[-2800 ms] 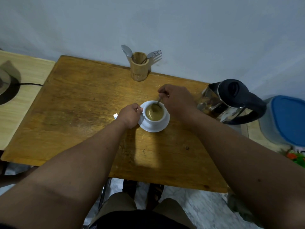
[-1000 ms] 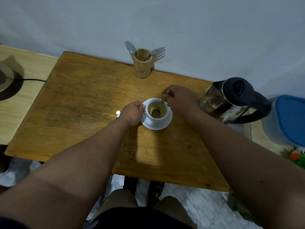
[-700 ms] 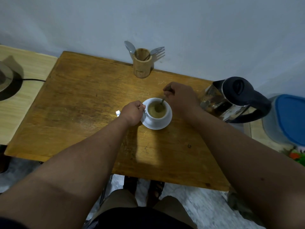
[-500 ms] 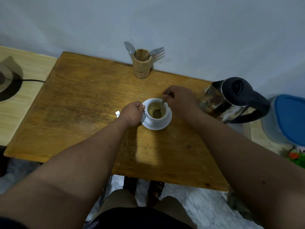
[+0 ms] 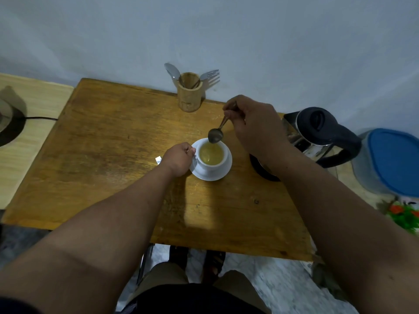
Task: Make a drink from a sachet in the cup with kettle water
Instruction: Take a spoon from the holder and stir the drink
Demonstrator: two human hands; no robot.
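Observation:
A white cup (image 5: 212, 165) full of a yellowish-brown drink stands on a white saucer (image 5: 224, 172) near the middle of the wooden table (image 5: 102, 155). My left hand (image 5: 179, 158) grips the cup's handle on its left side. My right hand (image 5: 254, 123) holds a metal spoon (image 5: 216, 134) by its stem, the bowl raised just above the cup's far rim. A torn white sachet (image 5: 158, 159) peeks out left of my left hand. The steel kettle (image 5: 317, 134) with a black lid and handle stands to the right.
A wooden holder (image 5: 189, 92) with a spoon and a fork stands at the table's back edge by the wall. A black round base (image 5: 260, 169) lies under my right forearm. A blue-lidded container (image 5: 390, 159) sits far right, and a black base with a cord (image 5: 11, 128) far left.
The spoon was down in the cup, stirring. Now my right hand has lifted it out and up, above the far rim. My left hand stays on the handle.

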